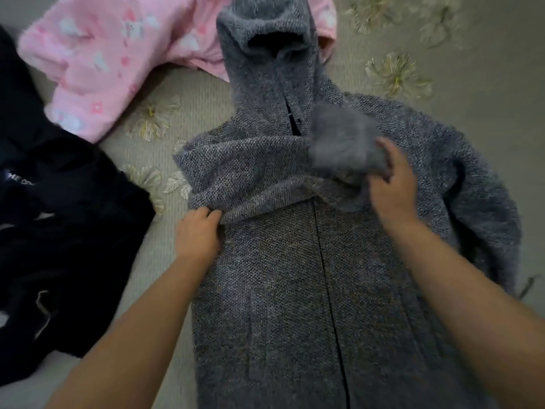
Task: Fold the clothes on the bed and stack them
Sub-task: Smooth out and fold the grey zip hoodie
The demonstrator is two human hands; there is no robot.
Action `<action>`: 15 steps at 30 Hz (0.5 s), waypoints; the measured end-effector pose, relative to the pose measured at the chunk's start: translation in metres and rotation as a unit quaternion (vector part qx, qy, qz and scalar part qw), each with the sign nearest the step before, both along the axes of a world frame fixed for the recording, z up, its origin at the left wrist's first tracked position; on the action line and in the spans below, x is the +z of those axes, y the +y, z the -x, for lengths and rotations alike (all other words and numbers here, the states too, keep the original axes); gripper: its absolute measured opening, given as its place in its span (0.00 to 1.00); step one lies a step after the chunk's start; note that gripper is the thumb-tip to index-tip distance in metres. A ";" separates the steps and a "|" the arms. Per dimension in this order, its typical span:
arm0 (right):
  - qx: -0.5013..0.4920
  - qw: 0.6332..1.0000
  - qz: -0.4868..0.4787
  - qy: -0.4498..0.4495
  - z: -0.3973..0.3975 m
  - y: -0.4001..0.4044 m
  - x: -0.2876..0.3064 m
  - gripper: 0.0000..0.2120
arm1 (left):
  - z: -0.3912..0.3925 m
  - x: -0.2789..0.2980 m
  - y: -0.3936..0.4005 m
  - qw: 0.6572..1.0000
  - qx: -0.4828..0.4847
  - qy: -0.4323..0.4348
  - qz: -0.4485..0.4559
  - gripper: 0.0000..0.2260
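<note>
Covering most of the bed [486, 31], the grey hooded jacket [295, 290] lies flat, zip up, hood toward twelve o'clock, ready for folding; bare floral cover toward one o'clock leaves room for a stack. At nine o'clock lies the dark garment [59, 231], at eleven the pink fleece [97, 60], both unfolded and close to that edge. One sleeve [250, 172] is drawn across the chest: the left hand [197, 234] pinches its lower fold, while the right hand [392, 184] seems, through blur, to grip its cuff [342, 143]
</note>
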State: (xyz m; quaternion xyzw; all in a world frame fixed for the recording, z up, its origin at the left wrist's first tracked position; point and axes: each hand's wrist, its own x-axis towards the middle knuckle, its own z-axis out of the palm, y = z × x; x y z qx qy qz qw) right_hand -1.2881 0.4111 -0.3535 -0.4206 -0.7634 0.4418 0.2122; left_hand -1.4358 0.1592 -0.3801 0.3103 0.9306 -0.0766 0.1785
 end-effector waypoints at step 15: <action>0.185 0.882 -0.233 -0.366 0.008 0.068 0.006 0.21 | 0.076 0.029 0.068 0.985 0.023 0.073 -0.152 0.17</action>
